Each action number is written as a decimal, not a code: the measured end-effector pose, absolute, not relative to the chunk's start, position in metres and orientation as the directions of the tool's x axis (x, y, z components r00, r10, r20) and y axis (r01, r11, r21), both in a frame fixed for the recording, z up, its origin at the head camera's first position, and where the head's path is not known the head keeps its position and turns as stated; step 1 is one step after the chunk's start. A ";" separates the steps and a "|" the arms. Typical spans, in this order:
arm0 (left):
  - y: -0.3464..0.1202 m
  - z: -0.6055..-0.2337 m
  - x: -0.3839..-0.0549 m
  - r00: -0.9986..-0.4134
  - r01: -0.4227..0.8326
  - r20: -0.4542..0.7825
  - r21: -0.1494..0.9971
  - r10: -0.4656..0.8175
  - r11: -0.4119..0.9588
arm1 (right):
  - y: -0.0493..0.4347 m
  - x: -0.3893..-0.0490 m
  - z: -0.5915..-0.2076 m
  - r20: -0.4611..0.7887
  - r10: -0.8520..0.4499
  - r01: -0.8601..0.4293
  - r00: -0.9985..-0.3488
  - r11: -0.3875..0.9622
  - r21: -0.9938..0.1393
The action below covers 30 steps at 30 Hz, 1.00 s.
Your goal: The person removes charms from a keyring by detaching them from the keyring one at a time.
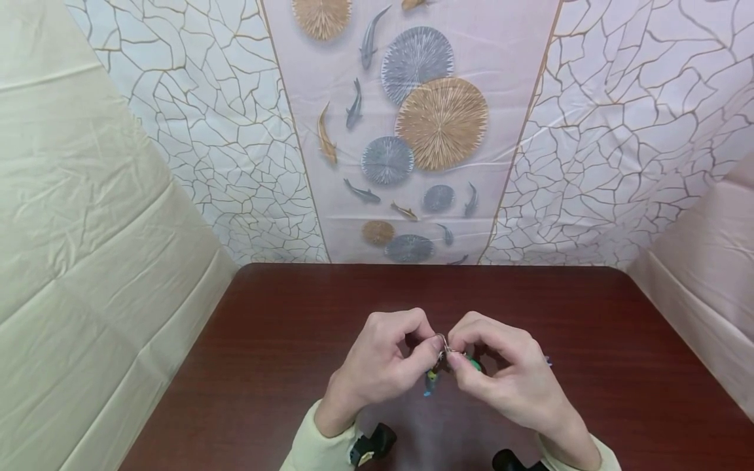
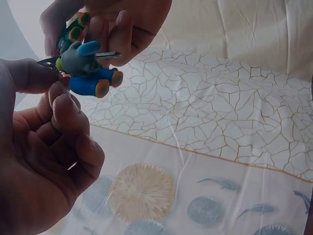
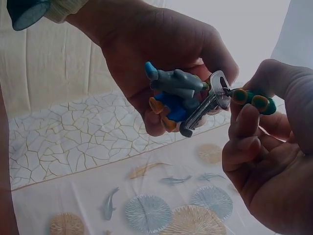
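Both hands meet over the table, fingertips close together. My left hand (image 1: 383, 356) pinches a thin metal key ring (image 1: 443, 343) between thumb and forefinger. Below it hangs a small grey-and-blue toy figure (image 2: 90, 73) with orange feet. A silver key (image 3: 200, 113) sits beside the figure, its head turned toward the other hand. My right hand (image 1: 512, 369) pinches the metal end of a green figure charm (image 3: 254, 100) with orange-ringed ends. A short metal link joins this charm toward the key's head. The fingertips partly hide the ring.
Beneath the hands lies a dark red-brown table (image 1: 265, 366). Past the right hand a small bluish-white thing (image 1: 548, 360) peeks out, mostly hidden. Black wrist cameras (image 1: 383, 439) sit at both cuffs. Patterned cloth (image 1: 206, 131) hangs behind the table, with cream cloth (image 1: 88, 261) at the sides.
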State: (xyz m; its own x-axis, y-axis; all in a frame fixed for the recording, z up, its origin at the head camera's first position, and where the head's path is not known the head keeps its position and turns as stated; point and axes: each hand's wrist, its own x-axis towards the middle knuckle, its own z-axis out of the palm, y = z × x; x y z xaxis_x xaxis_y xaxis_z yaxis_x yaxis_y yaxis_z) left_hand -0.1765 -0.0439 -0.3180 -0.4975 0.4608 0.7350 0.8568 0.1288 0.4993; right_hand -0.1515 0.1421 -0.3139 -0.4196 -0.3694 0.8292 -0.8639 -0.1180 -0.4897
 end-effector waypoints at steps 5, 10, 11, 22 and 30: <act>-0.046 -0.316 -0.177 -0.501 0.853 0.704 0.498 0.502 0.153 | 0.141 -0.151 -0.313 0.829 -0.376 -0.872 -0.413 -0.098 -0.479; -0.048 -0.314 -0.178 -0.441 0.891 0.737 0.427 0.513 0.153 | 0.141 -0.151 -0.312 0.830 -0.382 -0.877 -0.406 -0.094 -0.472; -0.049 -0.314 -0.178 -0.426 0.900 0.747 0.407 0.511 0.155 | 0.141 -0.151 -0.311 0.832 -0.380 -0.878 -0.404 -0.095 -0.470; -0.049 -0.315 -0.178 -0.468 0.883 0.756 0.415 0.458 0.217 | 0.141 -0.151 -0.311 0.828 -0.375 -0.883 -0.416 -0.052 -0.467; -0.050 -0.316 -0.179 -0.484 0.869 0.724 0.464 0.491 0.172 | 0.141 -0.151 -0.311 0.826 -0.381 -0.886 -0.415 -0.037 -0.462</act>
